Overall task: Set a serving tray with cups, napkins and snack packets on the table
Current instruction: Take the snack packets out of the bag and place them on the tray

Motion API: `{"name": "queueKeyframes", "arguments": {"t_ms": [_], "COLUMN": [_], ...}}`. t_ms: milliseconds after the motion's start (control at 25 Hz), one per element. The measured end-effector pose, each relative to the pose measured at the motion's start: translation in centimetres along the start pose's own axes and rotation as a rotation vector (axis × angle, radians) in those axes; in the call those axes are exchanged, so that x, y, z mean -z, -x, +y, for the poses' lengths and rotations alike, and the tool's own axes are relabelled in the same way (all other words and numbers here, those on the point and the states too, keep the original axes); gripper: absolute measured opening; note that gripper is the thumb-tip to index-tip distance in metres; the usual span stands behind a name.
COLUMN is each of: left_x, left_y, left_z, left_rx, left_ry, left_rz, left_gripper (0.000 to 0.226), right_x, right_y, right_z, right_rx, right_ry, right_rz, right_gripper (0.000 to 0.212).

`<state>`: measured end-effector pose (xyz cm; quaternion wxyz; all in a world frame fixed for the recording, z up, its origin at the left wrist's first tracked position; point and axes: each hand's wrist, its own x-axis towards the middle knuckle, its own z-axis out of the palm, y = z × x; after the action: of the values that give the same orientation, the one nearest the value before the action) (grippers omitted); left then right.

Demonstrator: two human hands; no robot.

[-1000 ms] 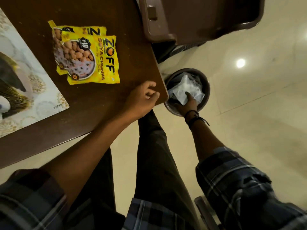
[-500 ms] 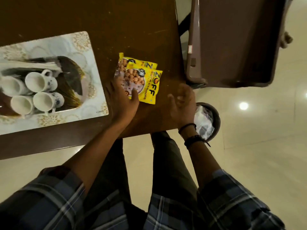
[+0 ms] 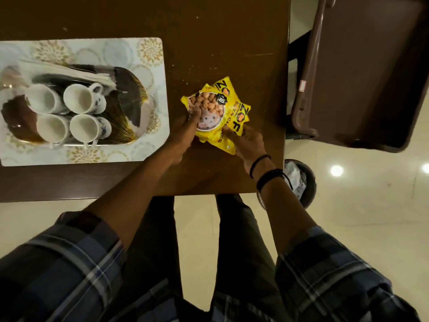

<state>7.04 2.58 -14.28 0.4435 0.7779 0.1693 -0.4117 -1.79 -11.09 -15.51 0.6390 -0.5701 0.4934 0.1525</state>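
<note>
Two glossy yellow snack packets (image 3: 219, 112), overlapped and crinkled, lie on the dark brown wooden tabletop (image 3: 209, 43), near its right edge. Seen from the head camera, both hands are on them: the left hand (image 3: 185, 131) has its fingers curled over the packets' left side, across the round printed window of pale chunks, and the right hand (image 3: 247, 141) pinches the lower right corner between thumb and fingers. Each hand's grip is closed on the packets. Dark bands circle the right wrist, and plaid sleeves cover both upper arms.

Well to the left sits a rectangular placemat (image 3: 148, 54) with rounded corners, pale with gold floral medallions. On it rests the serving tray (image 3: 130, 84), smooth and shiny, patterned in dark brown and gold streaks. Four white ceramic cups (image 3: 81, 98) with handles stand upright in a tight two-by-two block on the tray, and a stack of pale folded napkins (image 3: 69, 70) lies just behind them.

Beside the tabletop's right edge stands a brown plastic chair (image 3: 359, 77); on the glossy floor below it is a round bin (image 3: 310, 182) holding crumpled white paper.
</note>
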Motion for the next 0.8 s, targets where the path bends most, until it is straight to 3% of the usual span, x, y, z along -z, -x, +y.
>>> {"name": "queueKeyframes", "arguments": {"t_ms": [200,360,480,560,640,680,800], "left_x": [3.1,4.9,7.7,9.8,11.9,12.9,16.7], "left_y": [0.4,1.1,2.2,2.9,3.4,3.6,4.3], "left_z": [-1.5,-2.5,-3.5,-3.8,-3.5,-3.1,-2.2], "left_rx": [0.221,0.300,0.303,0.242,0.118,0.044,-0.164], "left_ry": [0.489,0.758,0.936,0.957,0.885,0.816,0.571], "left_rz": [-0.145,-0.313,-0.281,-0.276,-0.272,-0.271,-0.285], "left_gripper": [0.060,0.070,0.061,0.057,0.052,0.048,0.045], "right_x": [-0.6,-1.6,-2.5,-3.5,-4.7,-5.3,-8.6], "right_y": [1.3,2.9,3.6,4.2,4.5,4.6,5.2], "right_z": [-0.7,-1.2,-3.1,-4.8,-6.4,-7.2,-9.4], "right_rx": [-0.066,-0.057,-0.078,-0.098,-0.121,-0.112,-0.055], "right_ry": [-0.180,-0.247,-0.273,-0.227,-0.105,-0.037,0.104], "right_rz": [-0.173,-0.444,-0.603,-0.608,-0.500,-0.494,-0.727], "right_gripper": [0.030,0.036,0.046,0.060,0.076,0.076,0.044]}}
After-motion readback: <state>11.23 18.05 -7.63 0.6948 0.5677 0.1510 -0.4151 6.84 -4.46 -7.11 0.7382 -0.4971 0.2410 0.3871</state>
